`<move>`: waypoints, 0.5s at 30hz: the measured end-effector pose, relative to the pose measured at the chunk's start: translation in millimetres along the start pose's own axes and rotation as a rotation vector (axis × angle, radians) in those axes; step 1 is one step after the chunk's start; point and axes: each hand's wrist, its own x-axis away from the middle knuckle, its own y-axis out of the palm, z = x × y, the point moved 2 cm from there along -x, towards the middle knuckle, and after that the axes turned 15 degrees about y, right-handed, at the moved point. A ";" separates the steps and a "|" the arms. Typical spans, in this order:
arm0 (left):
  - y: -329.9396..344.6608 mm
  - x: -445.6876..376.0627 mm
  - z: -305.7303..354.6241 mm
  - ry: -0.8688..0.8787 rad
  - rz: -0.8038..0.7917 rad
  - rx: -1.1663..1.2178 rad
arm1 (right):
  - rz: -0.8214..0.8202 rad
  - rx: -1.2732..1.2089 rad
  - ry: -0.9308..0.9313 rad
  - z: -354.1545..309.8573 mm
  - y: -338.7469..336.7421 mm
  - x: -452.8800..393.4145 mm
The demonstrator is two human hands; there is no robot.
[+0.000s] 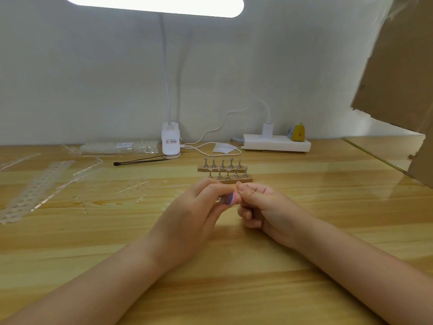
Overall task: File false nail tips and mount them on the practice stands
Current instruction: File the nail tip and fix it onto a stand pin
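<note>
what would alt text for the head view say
Two bare hands, left hand and right hand, meet over a wooden table, pinching a small purple-pink file between them. Behind stand two practice stands with metal pegs, beneath a desk lamp.

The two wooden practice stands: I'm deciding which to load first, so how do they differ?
The near stand lies just beyond the hands, and the right hand covers part of its front edge; the far stand sits behind it in full view. The near stand is offset to the right, the far one to the left. Both are wooden strips carrying five small metal holders.
</note>
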 end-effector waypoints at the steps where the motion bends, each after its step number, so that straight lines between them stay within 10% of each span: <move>1: -1.4 0.5 -1.6 -0.016 0.021 -0.012 | 0.004 -0.012 0.004 0.2 -0.2 -0.3; 15: 5.3 -1.8 6.1 0.040 -0.012 -0.063 | 0.037 -0.027 0.001 1.2 -0.9 -1.0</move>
